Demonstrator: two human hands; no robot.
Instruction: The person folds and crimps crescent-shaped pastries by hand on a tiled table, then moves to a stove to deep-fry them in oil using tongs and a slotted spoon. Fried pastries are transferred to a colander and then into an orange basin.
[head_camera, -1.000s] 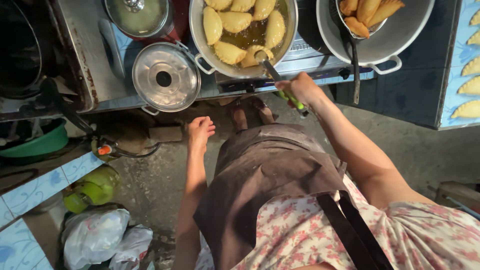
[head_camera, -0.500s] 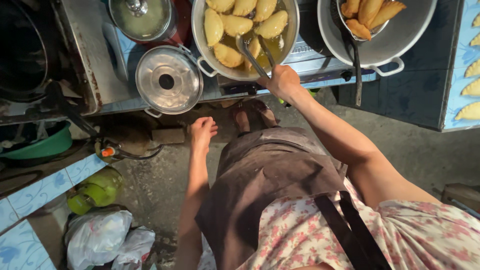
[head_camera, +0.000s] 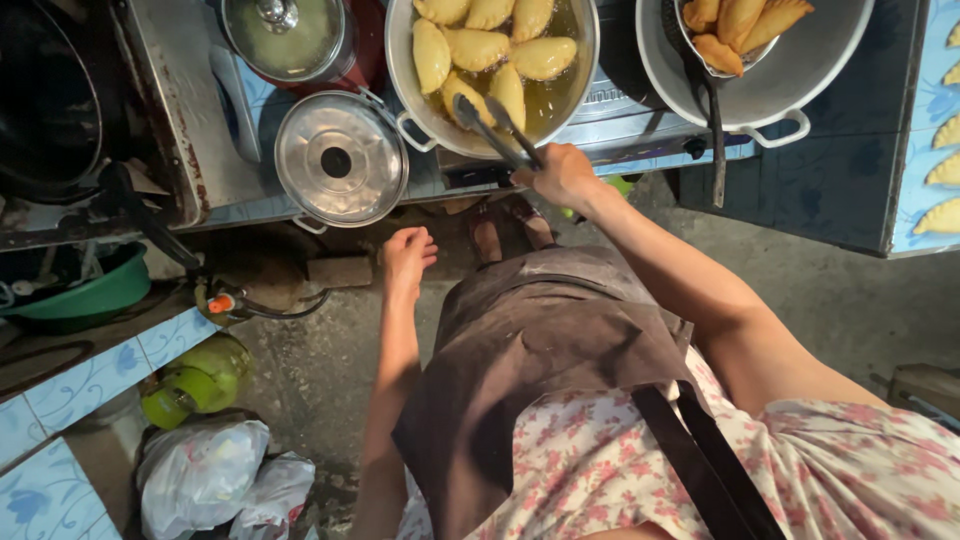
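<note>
Pastries (head_camera: 500, 45) in pot (head_camera: 410, 95), lid (head_camera: 338, 160) left

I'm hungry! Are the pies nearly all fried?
Some are done: browned pies drain in the strainer over the bowl. In hand: the right hand holds tongs over pale pies frying in the pot. The left hand hangs free. Left: raw pies wait on the table.

light: pretty even daylight, brightest along the top
glare: shiny spots on the pot lid (head_camera: 340, 160)
shadows: upper left corner dark
focus: mostly sharp, edges stretched wide-angle
</note>
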